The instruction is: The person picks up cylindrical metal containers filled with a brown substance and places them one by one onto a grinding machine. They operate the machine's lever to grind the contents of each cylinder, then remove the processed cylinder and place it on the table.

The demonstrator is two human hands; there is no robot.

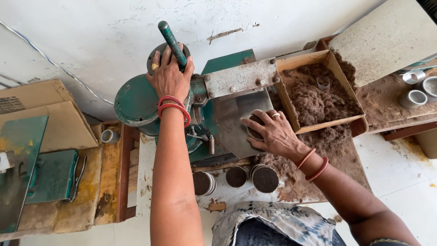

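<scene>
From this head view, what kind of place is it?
Likely a small hand-production workshop. The left hand grips the handle of a green hand-cranked press, the right hand rests on a filled round cup at its metal plate, and a cardboard tray of brown fibrous powder sits beside filled cups.

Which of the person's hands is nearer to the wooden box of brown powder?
The right hand: it rests on a round cup on the metal plate, just left of the wooden box. The left hand grips the machine's green handle, farther left.

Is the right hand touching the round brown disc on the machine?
Touching. The head view shows the right hand with its fingers curled over the disc on the metal plate.
</scene>
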